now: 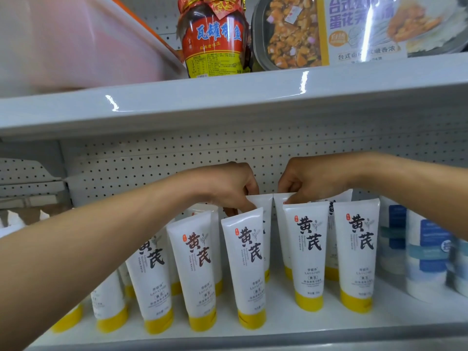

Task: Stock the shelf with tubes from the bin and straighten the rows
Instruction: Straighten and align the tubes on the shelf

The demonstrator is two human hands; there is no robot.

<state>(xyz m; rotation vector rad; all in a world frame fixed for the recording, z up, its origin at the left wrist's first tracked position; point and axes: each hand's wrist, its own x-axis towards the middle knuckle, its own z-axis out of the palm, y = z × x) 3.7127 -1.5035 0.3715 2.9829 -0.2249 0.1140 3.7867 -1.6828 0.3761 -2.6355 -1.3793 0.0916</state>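
Several white tubes with yellow caps stand cap-down in rows on the white shelf (pixel 329 323). My left hand (pixel 228 186) reaches in from the lower left and pinches the top edge of a back-row tube (pixel 260 202). Beside it, my right hand (pixel 311 179) comes from the right and pinches the top of the neighbouring back-row tube (pixel 279 198). In the front row, one tube (pixel 249 264) leans to the left, while two tubes (pixel 307 249) on the right stand upright. The bin is not in view.
Blue and white containers (pixel 425 252) stand at the shelf's right end. The upper shelf (pixel 228 102) carries a red-labelled jar (pixel 215 39), a boxed meal (pixel 329 31) and a pink blurred object (pixel 76 41). Pegboard (pixel 152 163) backs the shelf.
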